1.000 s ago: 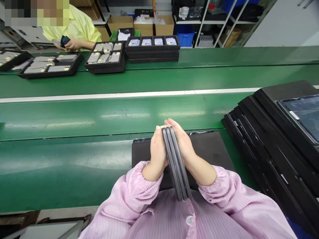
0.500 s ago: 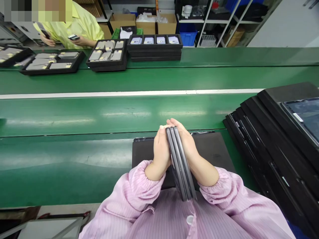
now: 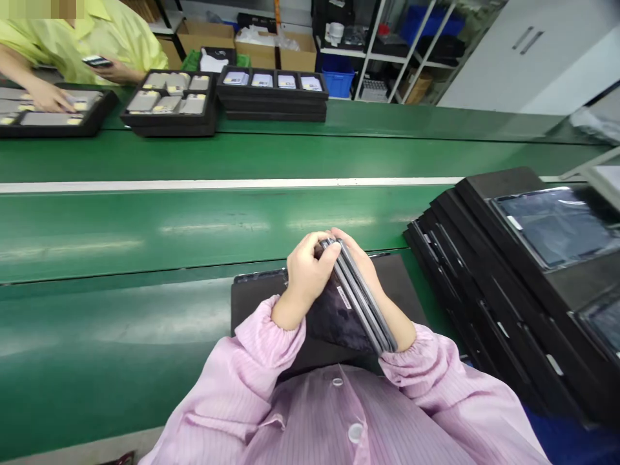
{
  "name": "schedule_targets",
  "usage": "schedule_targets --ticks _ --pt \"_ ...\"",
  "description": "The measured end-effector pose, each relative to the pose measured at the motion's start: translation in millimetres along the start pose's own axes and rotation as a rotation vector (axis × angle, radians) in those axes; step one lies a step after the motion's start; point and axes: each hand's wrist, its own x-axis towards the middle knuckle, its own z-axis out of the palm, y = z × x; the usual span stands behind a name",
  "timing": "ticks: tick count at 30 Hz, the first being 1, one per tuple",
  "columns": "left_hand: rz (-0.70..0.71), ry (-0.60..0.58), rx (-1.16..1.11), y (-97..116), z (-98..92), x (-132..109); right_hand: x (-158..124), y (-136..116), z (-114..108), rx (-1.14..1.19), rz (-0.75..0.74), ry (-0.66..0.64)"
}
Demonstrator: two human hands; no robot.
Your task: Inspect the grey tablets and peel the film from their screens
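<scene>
Between my two hands stands a small stack of thin, dark tablets point(image 3: 341, 309), on edge and leaning to the right. My left hand point(image 3: 310, 268) grips the upper left corner, its thumb over the top edges and its fingers behind. Along the right face lies my right hand point(image 3: 363, 268), its fingertips meeting the left ones at the top; most of its palm is hidden by the stack. A small white label shows on the dark glass facing left. Under my hands rests a black foam sheet point(image 3: 402, 284), with glossy edges showing along its far side.
A tall, fanned pile of black foam sheets point(image 3: 465, 271) with tablets stands at the right. Across the green conveyor point(image 3: 194, 213) are black trays point(image 3: 203, 123) of small grey parts and a stack of black trays point(image 3: 276, 106). A co-worker in yellow point(image 3: 111, 35) reaches into a tray.
The tablets have tilted to the right, showing the left one's glass. My left hand has gone from lying flat to gripping the top corner. The view has swung right; the co-worker's hand now reaches into a tray.
</scene>
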Motion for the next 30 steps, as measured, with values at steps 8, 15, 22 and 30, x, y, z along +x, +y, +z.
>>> schedule_targets --ticks 8,15,22,30 --pt "-0.01 0.054 0.21 -2 9.3 19 -16 -17 -45 -0.219 -0.089 -0.122" --pt "0.014 0.077 0.294 -8 10.2 21 -44 -39 -70 -0.178 0.084 -0.235" --pt "0.039 0.081 0.29 -9 7.9 18 -45 -49 -62 -0.292 0.119 -0.311" --pt "0.074 0.088 0.255 -10 5.9 12 -42 -59 -58 -0.357 0.265 -0.397"
